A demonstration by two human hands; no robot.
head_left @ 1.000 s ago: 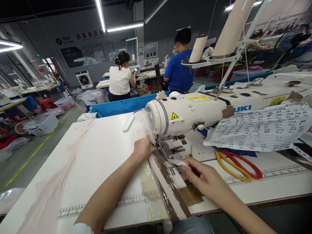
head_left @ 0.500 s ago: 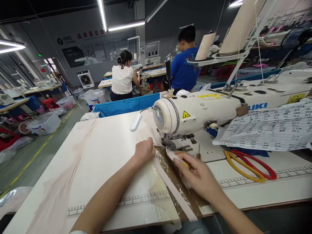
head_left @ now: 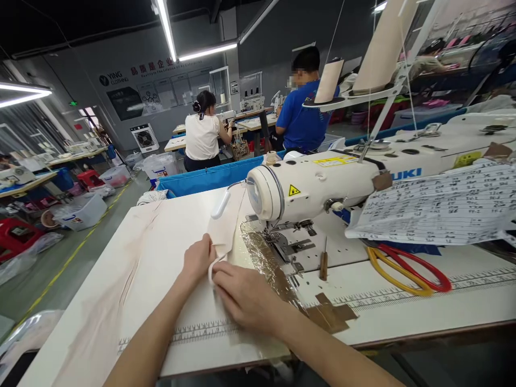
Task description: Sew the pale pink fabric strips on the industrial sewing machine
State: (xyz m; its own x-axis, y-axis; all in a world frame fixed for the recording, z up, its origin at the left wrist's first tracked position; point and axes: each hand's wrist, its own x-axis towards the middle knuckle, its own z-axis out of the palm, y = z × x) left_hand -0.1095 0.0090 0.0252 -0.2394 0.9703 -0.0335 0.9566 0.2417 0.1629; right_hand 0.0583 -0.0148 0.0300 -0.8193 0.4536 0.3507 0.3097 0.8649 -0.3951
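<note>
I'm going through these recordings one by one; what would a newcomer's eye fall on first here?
Probably the big white sewing machine, stretching from the centre to the right edge of the view. Just left of it, the left hand and right hand hold pale fabric close together over the white tabletop. The red and yellow scissor handles also stand out at the right, below a sheet of handwriting.

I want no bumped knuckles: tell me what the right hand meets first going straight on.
Past the pale cloth at its fingertips, the right hand would likely meet the left hand first; the gap's depth is unclear.
</note>
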